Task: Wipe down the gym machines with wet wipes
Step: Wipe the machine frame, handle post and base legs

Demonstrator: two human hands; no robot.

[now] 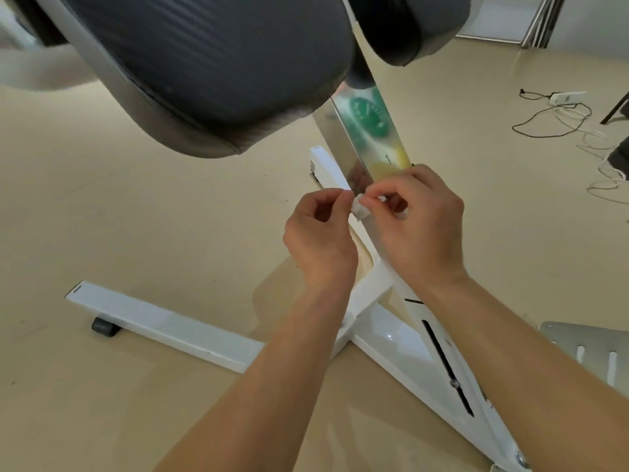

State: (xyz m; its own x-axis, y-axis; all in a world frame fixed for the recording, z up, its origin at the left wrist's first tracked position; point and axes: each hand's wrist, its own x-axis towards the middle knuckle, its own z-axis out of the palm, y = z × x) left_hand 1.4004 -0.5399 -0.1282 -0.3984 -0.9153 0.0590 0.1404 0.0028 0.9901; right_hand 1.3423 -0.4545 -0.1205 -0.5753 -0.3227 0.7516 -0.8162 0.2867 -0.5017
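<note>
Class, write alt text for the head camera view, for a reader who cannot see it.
The left hand and right hand pinch a small crumpled wet wipe between them, in front of a gym machine's shiny metal post. A black pad hangs above, and the white base frame spreads across a beige floor.

— Where's the crumpled white wipe point(359, 208)?
— Between left hand point(320, 240) and right hand point(420, 226), before the shiny steel post point(357, 144).
— The black padded cushion point(204, 63)?
— Above, leftward; the white metal base frame point(163, 328) lies on the floor point(136, 216) beneath.

Glossy white metal frame point(163, 327), mirror-polished steel post point(343, 137), matt ribbed pad point(211, 63).
</note>
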